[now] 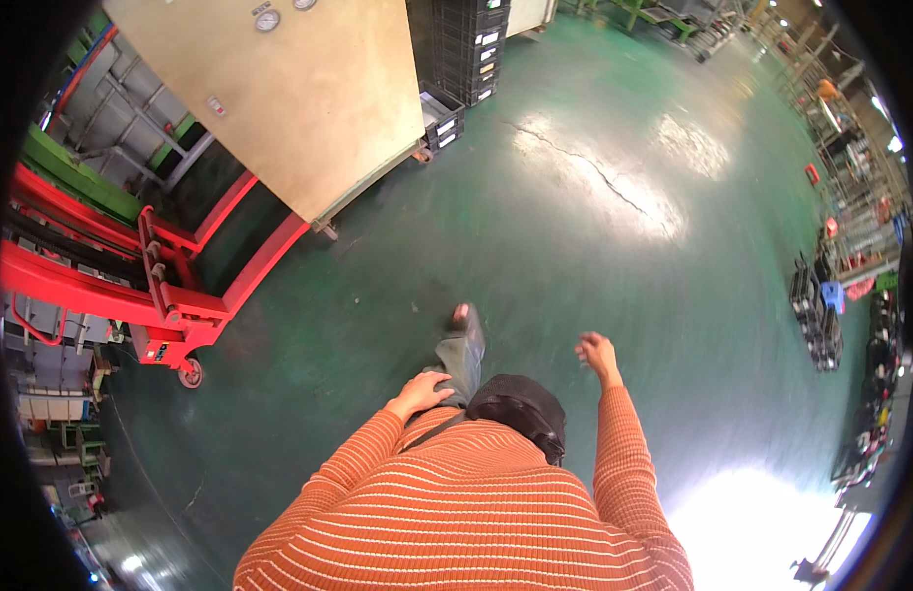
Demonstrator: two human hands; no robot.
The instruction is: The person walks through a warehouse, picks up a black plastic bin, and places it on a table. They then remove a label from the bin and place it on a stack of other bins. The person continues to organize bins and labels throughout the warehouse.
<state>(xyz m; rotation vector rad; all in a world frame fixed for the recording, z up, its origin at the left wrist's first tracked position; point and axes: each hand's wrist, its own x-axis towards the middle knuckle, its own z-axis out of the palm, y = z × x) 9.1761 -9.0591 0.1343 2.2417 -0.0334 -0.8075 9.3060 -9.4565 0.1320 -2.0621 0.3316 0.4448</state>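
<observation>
My left hand [420,394] hangs in front of my waist, beside a black waist bag [521,406]. Its fingers are stretched loosely toward the bag and hold nothing that I can see. My right hand [599,357] swings out ahead on the right, away from any object. The fingers there are slightly bent and apart, a little blurred, with nothing visible in them. Below the left hand, one foot [463,317] is set forward on the green floor [378,325]. Both forearms are in orange striped sleeves.
A red wheeled lifting frame [195,307] stands at the left. Beyond it is a large beige cabinet [289,108] with gauges. Stacked black crates [468,54] rise behind the cabinet. More black crates [816,315] and racks line the right side. A crack runs across the floor ahead.
</observation>
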